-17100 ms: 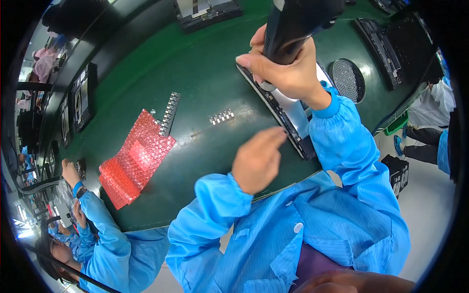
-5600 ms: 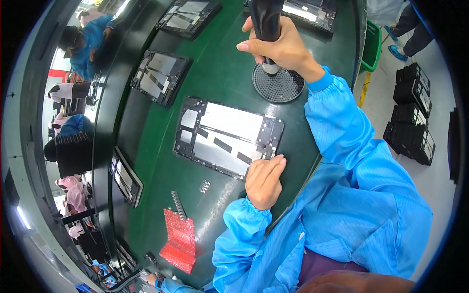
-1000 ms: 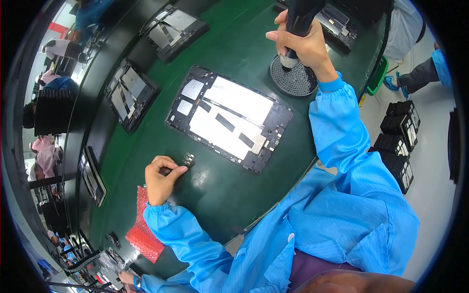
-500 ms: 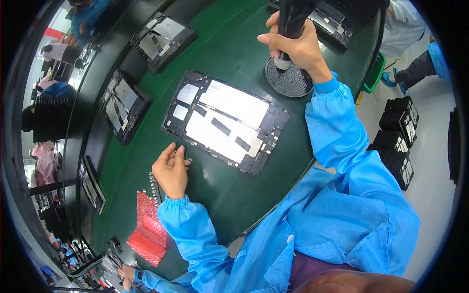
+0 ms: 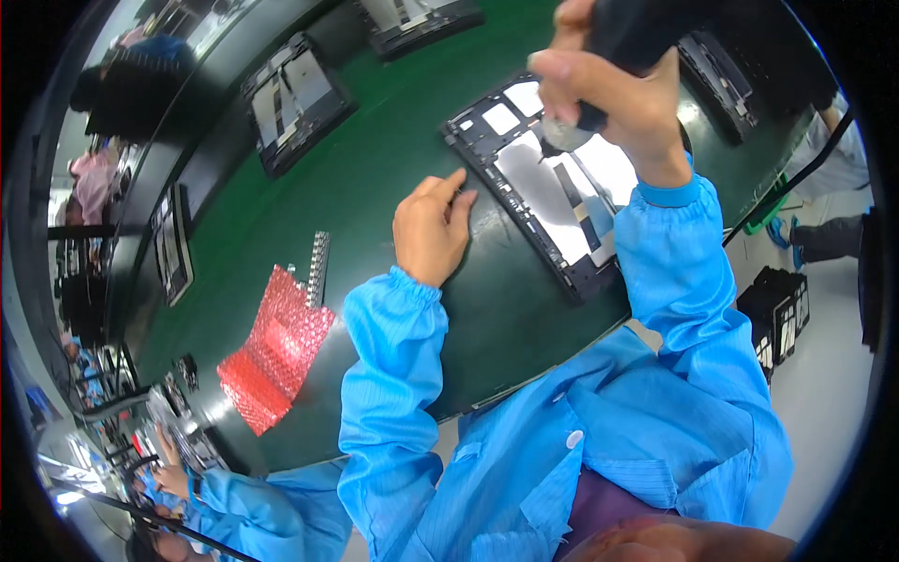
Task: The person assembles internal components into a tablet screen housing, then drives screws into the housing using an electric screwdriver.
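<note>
Opened flat device (image 5: 536,195), head view: it is lying on the green table (image 5: 365,197) right of the picture's centre, its long axis slanting, dark frame and pale silver plates facing up. The right hand (image 5: 618,98) is wrapping closed around a black driver (image 5: 637,33), holding it nose-down above the device and covering part of its far side; the pale collar and dark tip are hanging over the silver plate, and contact cannot be told. The left hand (image 5: 429,229) is staying clear of the frame, just left of its long edge, fingers curling and thumb nearing the index finger; whether it is pinching a small part cannot be told. Red bubble wrap (image 5: 278,351) is lying to the left of that hand, with a narrow strip of small parts (image 5: 318,267) jutting up from its upper end. A similar device (image 5: 295,103) is resting farther off at upper left, and another unit (image 5: 421,19) is showing at the top edge. At lower left, a co-worker's hand (image 5: 171,464) is reaching in over the table. Dark stacked units (image 5: 775,314) are standing on the floor at right.
</note>
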The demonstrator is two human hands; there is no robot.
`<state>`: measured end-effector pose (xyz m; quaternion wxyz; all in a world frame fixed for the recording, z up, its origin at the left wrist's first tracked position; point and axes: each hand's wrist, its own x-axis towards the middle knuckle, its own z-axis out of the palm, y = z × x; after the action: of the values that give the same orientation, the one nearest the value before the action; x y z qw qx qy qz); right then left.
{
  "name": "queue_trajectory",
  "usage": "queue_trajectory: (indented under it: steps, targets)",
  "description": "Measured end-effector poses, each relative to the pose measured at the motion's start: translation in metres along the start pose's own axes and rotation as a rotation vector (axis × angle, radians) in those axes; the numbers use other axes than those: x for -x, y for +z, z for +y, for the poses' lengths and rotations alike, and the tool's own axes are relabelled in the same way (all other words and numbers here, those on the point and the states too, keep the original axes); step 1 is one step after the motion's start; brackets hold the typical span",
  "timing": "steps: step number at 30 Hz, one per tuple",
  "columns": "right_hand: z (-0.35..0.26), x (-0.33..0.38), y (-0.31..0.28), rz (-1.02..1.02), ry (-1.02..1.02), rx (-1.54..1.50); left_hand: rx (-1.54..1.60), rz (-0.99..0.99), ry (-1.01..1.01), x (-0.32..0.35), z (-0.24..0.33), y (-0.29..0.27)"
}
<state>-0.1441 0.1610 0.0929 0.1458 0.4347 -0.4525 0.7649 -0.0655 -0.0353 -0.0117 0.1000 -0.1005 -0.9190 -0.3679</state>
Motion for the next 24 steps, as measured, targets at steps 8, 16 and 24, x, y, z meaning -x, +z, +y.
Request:
queue_trajectory:
  steps: [8,16,24]
  targets:
    - [0.036,0.023,0.047,-0.021,0.372,0.282,0.014,0.279,0.021,0.008,-0.022,-0.004]
    - [0.039,0.022,0.044,-0.073,0.400,0.343,0.187,0.381,-0.029,0.005,-0.024,-0.001]
    - [0.041,0.025,0.047,-0.075,0.426,0.335,0.403,0.386,-0.116,0.007,-0.026,-0.003]
